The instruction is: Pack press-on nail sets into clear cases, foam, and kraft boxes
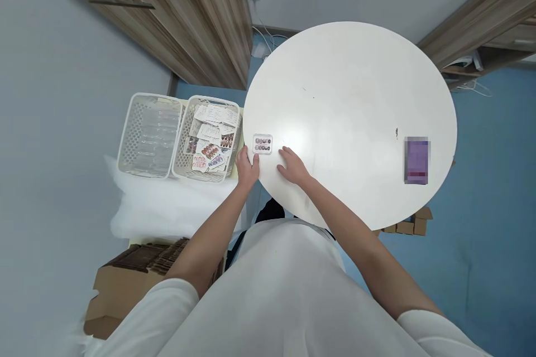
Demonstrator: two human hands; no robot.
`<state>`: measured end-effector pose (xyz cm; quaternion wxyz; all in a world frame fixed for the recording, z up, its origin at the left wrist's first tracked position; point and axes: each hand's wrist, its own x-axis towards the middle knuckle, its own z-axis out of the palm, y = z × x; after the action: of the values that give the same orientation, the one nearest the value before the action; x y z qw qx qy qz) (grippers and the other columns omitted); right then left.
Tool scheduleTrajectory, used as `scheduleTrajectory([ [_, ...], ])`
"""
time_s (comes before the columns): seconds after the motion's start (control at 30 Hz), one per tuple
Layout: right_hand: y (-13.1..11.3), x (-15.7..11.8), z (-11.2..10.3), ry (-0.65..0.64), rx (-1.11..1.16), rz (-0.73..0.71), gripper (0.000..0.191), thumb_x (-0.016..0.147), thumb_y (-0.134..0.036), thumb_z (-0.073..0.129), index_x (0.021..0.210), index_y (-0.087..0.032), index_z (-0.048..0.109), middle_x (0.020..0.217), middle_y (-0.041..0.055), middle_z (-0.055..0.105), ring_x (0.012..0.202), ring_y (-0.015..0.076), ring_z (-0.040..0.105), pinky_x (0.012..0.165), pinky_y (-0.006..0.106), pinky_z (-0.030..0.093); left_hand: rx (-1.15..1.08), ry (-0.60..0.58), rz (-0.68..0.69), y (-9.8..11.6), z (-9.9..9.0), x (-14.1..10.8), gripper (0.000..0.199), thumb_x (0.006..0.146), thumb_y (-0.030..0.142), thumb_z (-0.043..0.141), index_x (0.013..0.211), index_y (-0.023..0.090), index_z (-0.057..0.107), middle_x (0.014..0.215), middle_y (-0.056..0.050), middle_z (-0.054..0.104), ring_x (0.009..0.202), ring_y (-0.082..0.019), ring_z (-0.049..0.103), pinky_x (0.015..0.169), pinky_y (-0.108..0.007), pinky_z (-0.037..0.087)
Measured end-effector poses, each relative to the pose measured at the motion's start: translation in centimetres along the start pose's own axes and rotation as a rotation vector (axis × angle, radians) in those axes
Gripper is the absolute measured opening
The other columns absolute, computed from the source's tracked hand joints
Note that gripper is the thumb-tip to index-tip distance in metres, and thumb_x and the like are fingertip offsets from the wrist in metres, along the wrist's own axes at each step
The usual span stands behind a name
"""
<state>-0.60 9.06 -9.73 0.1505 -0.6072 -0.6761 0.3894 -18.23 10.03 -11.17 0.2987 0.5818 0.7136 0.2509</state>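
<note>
A small clear flat case [262,151] lies on the left part of the round white table [352,89]. Two rows of dark and pinkish press-on nails [262,141] show in it. At the table's left edge, just below and left of the case, my left hand [247,168] has its thumb and fingers apart; whether a fingertip touches the case I cannot tell. My right hand [293,166] rests to the right of the case, a short gap away, fingers stretched out and holding nothing.
Left of the table, a white basket [179,159] holds cards with nail sets; beside it another basket [125,145] holds clear plastic cases. A blurred purple item [417,162] lies at the table's right. Folded cardboard boxes [125,290] are at lower left, small cartons [405,227] at lower right.
</note>
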Motion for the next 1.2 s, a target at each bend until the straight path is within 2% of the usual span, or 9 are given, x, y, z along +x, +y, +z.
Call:
scheduleTrajectory([
  [0.1, -1.7, 1.5, 1.3, 0.016, 0.167, 0.093, 0.06, 0.074, -0.031, 0.052, 0.13, -0.017, 0.035, 0.138, 0.0097, 0.032, 0.127, 0.0245, 0.029, 0.102, 0.041, 0.031, -0.07, -0.035, -0.024, -0.1, 0.0, 0.8, 0.049, 0.083, 0.034, 0.042, 0.129, 0.017, 0.036, 0.125, -0.012, 0.042, 0.118, -0.023, 0.038, 0.101, -0.038, 0.029],
  [0.2, -2.3, 2.0, 2.1, 0.011, 0.281, 0.138, 0.066, 0.072, -0.032, 0.055, 0.131, -0.018, 0.033, 0.139, 0.0092, 0.031, 0.128, 0.0248, 0.029, 0.102, 0.043, 0.032, -0.13, -0.1, -0.069, -0.1, 0.3, 0.9, 0.05, 0.081, 0.03, 0.045, 0.129, 0.017, 0.038, 0.121, -0.012, 0.043, 0.108, -0.021, 0.046, 0.095, -0.035, 0.036],
  [0.33, -2.2, 1.9, 2.4, 0.034, 0.338, 0.188, 0.063, 0.071, -0.031, 0.056, 0.129, -0.018, 0.036, 0.139, 0.0086, 0.031, 0.126, 0.0249, 0.031, 0.101, 0.043, 0.032, -0.157, -0.147, -0.097, -0.2, 0.5, 1.0, 0.048, 0.077, 0.026, 0.049, 0.125, 0.017, 0.045, 0.115, -0.01, 0.046, 0.108, -0.021, 0.047, 0.096, -0.033, 0.036],
  [0.47, -1.4, 0.7, 1.7, 0.099, 0.359, 0.193, 0.055, 0.071, -0.03, 0.056, 0.124, -0.02, 0.043, 0.136, 0.0077, 0.035, 0.124, 0.0244, 0.035, 0.101, 0.042, 0.033, -0.174, -0.178, -0.073, 0.3, 0.7, 0.3, 0.046, 0.077, 0.026, 0.049, 0.122, 0.019, 0.049, 0.115, -0.008, 0.048, 0.11, -0.022, 0.046, 0.097, -0.034, 0.035],
  [0.63, 0.9, -3.7, -0.7, 0.2, 0.313, 0.169, 0.049, 0.073, -0.027, 0.054, 0.12, -0.021, 0.048, 0.132, 0.0075, 0.042, 0.121, 0.023, 0.039, 0.099, 0.042, 0.035, -0.191, -0.234, 0.011, 2.7, 2.2, -3.0, 0.043, 0.077, 0.027, 0.05, 0.12, 0.025, 0.049, 0.113, -0.005, 0.05, 0.111, -0.021, 0.046, 0.097, -0.036, 0.034],
  [0.83, 5.8, -11.7, -4.4, 0.329, 0.364, 0.206, 0.038, 0.073, -0.023, 0.052, 0.111, -0.024, 0.056, 0.126, 0.0053, 0.048, 0.112, 0.0196, 0.049, 0.094, 0.038, 0.042, -0.247, -0.429, 0.155, 7.4, 5.4, -8.1, 0.043, 0.077, 0.023, 0.049, 0.12, 0.025, 0.05, 0.109, -0.005, 0.051, 0.106, -0.019, 0.049, 0.088, -0.031, 0.041],
  [0.97, 9.3, -16.0, -5.9, 0.357, 0.383, 0.225, 0.035, 0.074, -0.019, 0.05, 0.107, -0.021, 0.059, 0.121, 0.007, 0.052, 0.108, 0.0185, 0.052, 0.092, 0.036, 0.044, -0.208, -0.56, 0.212, 9.8, 7.8, -10.7, 0.043, 0.078, 0.022, 0.047, 0.121, 0.024, 0.049, 0.109, -0.005, 0.051, 0.104, -0.019, 0.049, 0.076, -0.028, 0.046],
  [1.07, 11.5, -17.9, -6.5, 0.351, 0.341, 0.218, 0.036, 0.074, -0.017, 0.048, 0.108, -0.021, 0.059, 0.121, 0.0074, 0.052, 0.108, 0.0189, 0.051, 0.092, 0.037, 0.044, -0.151, -0.613, 0.247, 10.9, 9.5, -12.0, 0.043, 0.077, 0.021, 0.047, 0.12, 0.022, 0.049, 0.11, -0.006, 0.051, 0.104, -0.019, 0.049, 0.077, -0.028, 0.045],
  [1.2, 13.4, -18.9, -6.8, 0.32, 0.297, 0.195, 0.039, 0.075, -0.014, 0.047, 0.112, -0.022, 0.057, 0.124, 0.0067, 0.049, 0.11, 0.0195, 0.05, 0.092, 0.038, 0.044, -0.069, -0.628, 0.259, 11.7, 11.2, -13.1, 0.046, 0.077, 0.02, 0.047, 0.123, 0.018, 0.046, 0.115, -0.008, 0.049, 0.107, -0.021, 0.047, 0.082, -0.03, 0.043],
])
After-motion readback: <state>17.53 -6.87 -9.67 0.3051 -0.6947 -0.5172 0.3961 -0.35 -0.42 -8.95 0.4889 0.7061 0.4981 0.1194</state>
